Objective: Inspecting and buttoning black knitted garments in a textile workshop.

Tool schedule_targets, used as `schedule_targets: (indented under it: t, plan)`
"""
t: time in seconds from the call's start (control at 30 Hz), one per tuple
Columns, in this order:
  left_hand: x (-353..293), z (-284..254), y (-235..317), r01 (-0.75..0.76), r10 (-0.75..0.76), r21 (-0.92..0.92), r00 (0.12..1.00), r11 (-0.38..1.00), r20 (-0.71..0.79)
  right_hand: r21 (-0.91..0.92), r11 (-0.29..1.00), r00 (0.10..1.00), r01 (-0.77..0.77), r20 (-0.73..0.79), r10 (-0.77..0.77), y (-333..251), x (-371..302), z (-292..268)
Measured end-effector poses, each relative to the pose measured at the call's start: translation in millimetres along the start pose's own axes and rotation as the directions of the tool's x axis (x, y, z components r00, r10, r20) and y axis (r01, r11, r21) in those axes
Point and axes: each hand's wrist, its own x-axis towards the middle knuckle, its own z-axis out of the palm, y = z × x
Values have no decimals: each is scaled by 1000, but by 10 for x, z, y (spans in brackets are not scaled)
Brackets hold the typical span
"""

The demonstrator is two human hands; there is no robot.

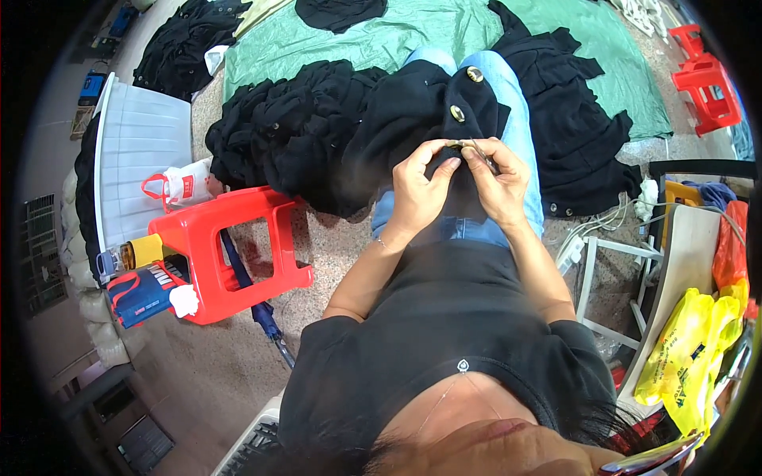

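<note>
A black knitted garment [405,103] lies over my lap, its edge strip carrying large gold-rimmed buttons [457,113]. My left hand [421,182] is closed, thumb and forefinger pinching the garment's edge at another button. Right beside it, my right hand [502,182] is closed too, its thumb tip meeting the same spot. A thin dark metal tool [486,156] shows between the right fingers; its exact kind is too small to make out. Both hands are close together above my thighs, and the fingers partly hide the button between them.
A heap of black garments [278,127] lies left of my legs, another black garment [571,119] to the right, on green sheeting [429,32]. A red stool [238,238] bearing a blue pack stands left, near a white bin [147,151]. Yellow bags [683,357] are at right.
</note>
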Motion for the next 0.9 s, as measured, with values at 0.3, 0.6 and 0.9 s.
schedule_targets:
  t: [0.3, 0.6, 0.9]
  plan:
    - [-21, -12, -15, 62, -64, -39, 995, 997, -78, 81, 995, 997, -62, 40, 59, 74, -23, -150]
    - [-34, -5, 52, 96, -106, -126, 992, 987, -73, -361, 882, 953, 301, 94, -287, -49, 17, -133]
    - [-55, -2, 32, 106, -112, -117, 993, 987, -48, -355, 883, 951, 308, 83, -298, -28, 23, -111]
